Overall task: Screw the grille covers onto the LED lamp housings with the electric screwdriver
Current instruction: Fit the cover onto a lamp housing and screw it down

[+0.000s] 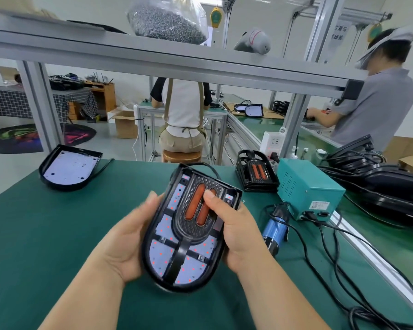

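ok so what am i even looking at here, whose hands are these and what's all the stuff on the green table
There is no machine here: a camera on a person's head looks down at their own two hands. The left hand and right hand grip a black lamp housing by its sides, the right thumb on the grille cover fitted into it. On the green table lie the blue electric screwdriver, a teal power box beside it, a stack of spare grilles and, far left, another housing with no grille.

Bag (167, 22), perhaps screws, on shelf (153, 55); wooden stool (181, 156) beyond green bench (57, 222).
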Motion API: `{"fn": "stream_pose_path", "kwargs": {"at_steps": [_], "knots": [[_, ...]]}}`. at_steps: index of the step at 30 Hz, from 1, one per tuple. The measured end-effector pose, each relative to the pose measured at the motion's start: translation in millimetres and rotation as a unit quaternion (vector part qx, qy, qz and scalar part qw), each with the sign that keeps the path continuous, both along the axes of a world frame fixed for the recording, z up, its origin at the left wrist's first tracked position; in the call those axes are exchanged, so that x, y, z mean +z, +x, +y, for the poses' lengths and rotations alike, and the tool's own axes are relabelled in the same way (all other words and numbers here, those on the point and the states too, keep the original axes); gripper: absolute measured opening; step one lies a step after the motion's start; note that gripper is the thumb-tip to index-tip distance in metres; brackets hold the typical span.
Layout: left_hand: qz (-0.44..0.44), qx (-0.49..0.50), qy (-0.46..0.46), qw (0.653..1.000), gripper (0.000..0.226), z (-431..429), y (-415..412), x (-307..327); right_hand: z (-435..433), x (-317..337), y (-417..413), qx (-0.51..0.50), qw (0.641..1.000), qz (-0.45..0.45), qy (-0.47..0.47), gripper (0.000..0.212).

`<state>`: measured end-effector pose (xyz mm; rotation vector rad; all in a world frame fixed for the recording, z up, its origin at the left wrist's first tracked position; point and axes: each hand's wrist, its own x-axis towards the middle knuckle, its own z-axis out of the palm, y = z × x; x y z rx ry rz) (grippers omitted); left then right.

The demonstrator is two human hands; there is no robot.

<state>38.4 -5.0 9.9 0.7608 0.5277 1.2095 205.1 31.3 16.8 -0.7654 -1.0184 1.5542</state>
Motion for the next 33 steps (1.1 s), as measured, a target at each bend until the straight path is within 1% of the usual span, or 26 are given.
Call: {"fn": "stream_pose_path", "kwargs": {"at_steps": [2, 3, 6, 7, 9, 13, 15, 18, 20, 23, 26, 28, 31, 33], "knots": [[0.011, -0.013, 0.008, 1.000, 0.083, -1, 4, -6, 0, 2, 2, -0.030, 0.999, 0.011, -0.010, 0.050], [0.024, -0.007, 0.013, 1.000, 0.081, 0, 7, -8, 1, 3, 3, -0.037, 0.999, 0.018, -0.015, 0.050], [0.028, 0.032, 0.023, 0.999, 0.066, 3, 17, -7, 1, 6, 6, -0.048, 0.998, 0.021, -0.033, 0.038], [0.020, 0.048, 0.027, 0.998, 0.060, 5, 19, -8, 1, 7, 6, -0.039, 0.998, 0.017, -0.039, 0.037], [0.003, 0.089, 0.024, 0.996, 0.054, 9, 20, -10, 0, 7, 5, -0.009, 0.999, 0.003, -0.034, 0.036], [-0.030, 0.175, 0.000, 0.984, 0.046, 15, 21, -14, -5, 2, -2, 0.039, 0.997, -0.065, -0.005, 0.035], [-0.033, 0.210, -0.015, 0.977, 0.046, 16, 19, -14, -7, -4, -8, 0.071, 0.994, -0.082, -0.012, 0.037], [-0.024, 0.244, -0.032, 0.969, 0.041, 16, 18, -13, -6, -8, -10, 0.112, 0.989, -0.095, -0.018, 0.025], [-0.019, 0.261, -0.037, 0.964, 0.032, 16, 18, -11, -4, -9, -6, 0.148, 0.983, -0.110, -0.013, 0.031], [-0.017, 0.273, -0.049, 0.961, 0.029, 16, 18, -10, -5, -10, -5, 0.175, 0.978, -0.117, 0.001, 0.044], [-0.011, 0.264, -0.076, 0.961, 0.031, 14, 15, -7, -6, -13, -10, 0.156, 0.983, -0.097, 0.004, 0.042], [-0.006, 0.251, -0.096, 0.963, 0.034, 13, 13, -7, -8, -15, -12, 0.155, 0.983, -0.104, 0.005, 0.044], [-0.010, 0.233, -0.121, 0.965, 0.041, 11, 10, -4, -11, -15, -13, 0.198, 0.974, -0.107, 0.004, 0.053], [-0.023, 0.228, -0.131, 0.965, 0.038, 11, 10, -3, -12, -16, -13, 0.210, 0.971, -0.114, 0.009, 0.056]]}}
